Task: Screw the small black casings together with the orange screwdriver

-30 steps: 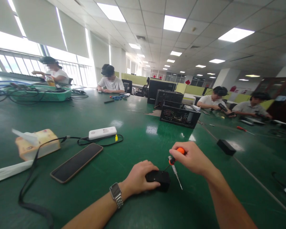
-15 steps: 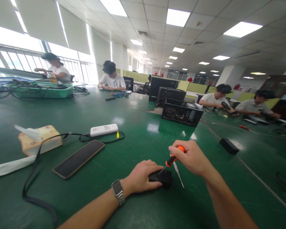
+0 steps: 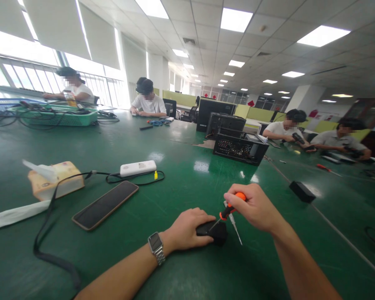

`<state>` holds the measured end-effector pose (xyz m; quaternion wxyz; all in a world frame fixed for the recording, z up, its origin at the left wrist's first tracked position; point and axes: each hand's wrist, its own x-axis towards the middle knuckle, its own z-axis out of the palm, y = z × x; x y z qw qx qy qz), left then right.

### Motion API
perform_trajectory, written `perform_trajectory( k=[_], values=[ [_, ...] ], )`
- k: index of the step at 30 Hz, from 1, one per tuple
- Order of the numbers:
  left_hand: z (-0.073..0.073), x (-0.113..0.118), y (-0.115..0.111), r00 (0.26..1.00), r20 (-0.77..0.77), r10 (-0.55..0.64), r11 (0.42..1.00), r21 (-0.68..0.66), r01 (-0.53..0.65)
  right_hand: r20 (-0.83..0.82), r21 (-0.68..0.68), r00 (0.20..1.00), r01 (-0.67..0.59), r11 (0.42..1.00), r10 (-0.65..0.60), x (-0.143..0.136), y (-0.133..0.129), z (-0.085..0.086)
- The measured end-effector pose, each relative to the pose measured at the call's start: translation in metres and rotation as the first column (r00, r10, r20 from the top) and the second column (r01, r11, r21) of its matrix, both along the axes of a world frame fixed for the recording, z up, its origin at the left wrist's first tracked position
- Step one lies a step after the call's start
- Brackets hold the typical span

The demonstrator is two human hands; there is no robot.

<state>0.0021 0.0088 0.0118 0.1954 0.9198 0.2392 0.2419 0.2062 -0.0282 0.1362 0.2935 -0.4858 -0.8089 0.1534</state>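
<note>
My left hand (image 3: 189, 228), with a watch at its wrist, is closed around the left end of a small black box (image 3: 219, 234) on the table. An orange and black screwdriver (image 3: 226, 211) is gripped in my right hand (image 3: 251, 205). Its shaft slants down to the left, and the tip meets the top of the box near my left fingers. A second, slim screwdriver with a clear handle (image 3: 234, 225) lies on the table just behind and to the right of the box, partly hidden by my right hand.
On the green table (image 3: 162, 271) to my left lie a phone (image 3: 106, 205), a white power strip (image 3: 138, 168) and a tissue pack (image 3: 58, 181). Ahead stands an open black computer case (image 3: 240, 146). Another black box (image 3: 301, 191) sits at right. Several people work around the table.
My hands, the box and the screwdriver keep nearly the same pose. The whole view has shifted slightly.
</note>
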Motion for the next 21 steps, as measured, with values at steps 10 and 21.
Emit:
perform_trajectory(
  k=[10,21],
  values=[
    [0.0010,-0.0002,-0.0001,1.000,-0.005,-0.005,1.000,-0.008,0.005,0.032,0.015,0.999,-0.006,1.000,0.005,-0.0049,-0.0043,0.0015],
    [0.0042,0.0002,-0.0010,1.000,-0.024,-0.006,1.000,-0.012,0.006,0.050,0.046,0.999,-0.001,0.999,-0.001,-0.0046,-0.0056,0.0034]
  ],
)
